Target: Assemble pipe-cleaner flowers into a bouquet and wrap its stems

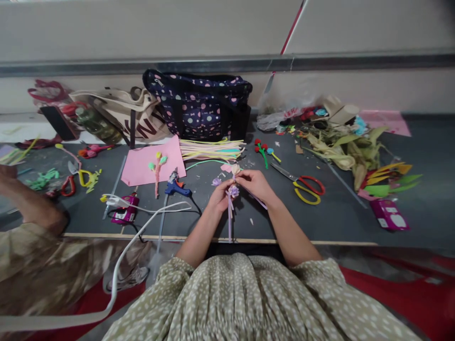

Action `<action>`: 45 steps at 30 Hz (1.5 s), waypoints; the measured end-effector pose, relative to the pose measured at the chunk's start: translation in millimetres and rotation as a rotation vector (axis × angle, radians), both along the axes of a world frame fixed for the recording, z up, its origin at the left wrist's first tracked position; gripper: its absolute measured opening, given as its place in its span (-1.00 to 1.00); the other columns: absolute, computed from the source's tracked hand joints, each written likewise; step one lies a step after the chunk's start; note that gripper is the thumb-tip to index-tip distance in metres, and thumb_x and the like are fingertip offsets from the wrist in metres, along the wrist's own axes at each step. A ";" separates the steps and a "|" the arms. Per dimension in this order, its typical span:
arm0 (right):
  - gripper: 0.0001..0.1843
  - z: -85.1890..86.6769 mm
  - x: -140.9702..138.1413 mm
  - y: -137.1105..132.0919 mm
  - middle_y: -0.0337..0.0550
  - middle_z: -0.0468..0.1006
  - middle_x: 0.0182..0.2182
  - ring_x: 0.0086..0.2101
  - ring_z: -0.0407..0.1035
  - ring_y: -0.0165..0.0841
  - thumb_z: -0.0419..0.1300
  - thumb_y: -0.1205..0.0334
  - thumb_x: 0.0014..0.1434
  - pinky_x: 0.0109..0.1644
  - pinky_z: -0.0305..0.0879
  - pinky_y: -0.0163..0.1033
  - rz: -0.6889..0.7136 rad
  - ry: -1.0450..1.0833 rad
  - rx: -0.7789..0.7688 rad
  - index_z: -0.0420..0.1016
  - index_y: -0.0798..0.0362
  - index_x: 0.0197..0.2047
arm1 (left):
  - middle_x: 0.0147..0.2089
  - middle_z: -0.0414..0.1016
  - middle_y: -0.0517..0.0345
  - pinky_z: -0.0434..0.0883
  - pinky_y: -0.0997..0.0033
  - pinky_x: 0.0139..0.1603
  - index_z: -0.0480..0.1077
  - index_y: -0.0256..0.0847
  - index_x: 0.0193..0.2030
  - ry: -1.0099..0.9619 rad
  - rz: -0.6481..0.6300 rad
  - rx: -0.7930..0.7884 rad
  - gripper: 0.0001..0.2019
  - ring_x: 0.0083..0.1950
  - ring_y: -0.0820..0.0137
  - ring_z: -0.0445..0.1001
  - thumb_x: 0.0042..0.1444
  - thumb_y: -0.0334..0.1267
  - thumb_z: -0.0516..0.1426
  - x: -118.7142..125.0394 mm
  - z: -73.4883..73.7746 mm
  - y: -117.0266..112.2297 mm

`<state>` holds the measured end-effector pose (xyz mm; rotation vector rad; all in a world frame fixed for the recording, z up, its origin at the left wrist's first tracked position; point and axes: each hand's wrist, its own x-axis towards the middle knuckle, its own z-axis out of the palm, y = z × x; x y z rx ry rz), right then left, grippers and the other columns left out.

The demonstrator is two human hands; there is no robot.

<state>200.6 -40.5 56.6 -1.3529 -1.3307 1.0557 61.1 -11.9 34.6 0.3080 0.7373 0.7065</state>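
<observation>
My left hand [219, 197] and my right hand [255, 184] meet over the dark grey table [320, 218], both pinched on a small purple pipe-cleaner flower [233, 191]. Its lilac stem [230, 222] hangs down toward the table's front edge. A cream petal piece [235, 169] sits at the tips of my right fingers. A loose purple bit [216, 181] lies just left of my hands.
A blue glue gun [177, 186], pink sheet [152, 162], bundle of pipe cleaners [211, 149] and dotted bag [199, 104] lie behind. Red-and-yellow scissors [305, 186] are to the right, with corn husks [341, 147]. Another person's arm [31, 208] is at left.
</observation>
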 end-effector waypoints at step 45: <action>-0.71 -8.2 -1.9 -11.7 -0.45 0.18 -0.69 -0.67 -0.02 -0.56 0.31 0.03 0.00 -0.61 -0.10 -0.37 -0.355 0.297 -0.054 0.38 0.05 -0.48 | -0.33 0.50 0.13 0.34 0.34 -0.09 0.49 -0.18 -0.34 0.856 0.268 1.209 -0.90 -0.22 0.37 0.41 0.11 -0.21 0.21 -13.7 15.8 -25.2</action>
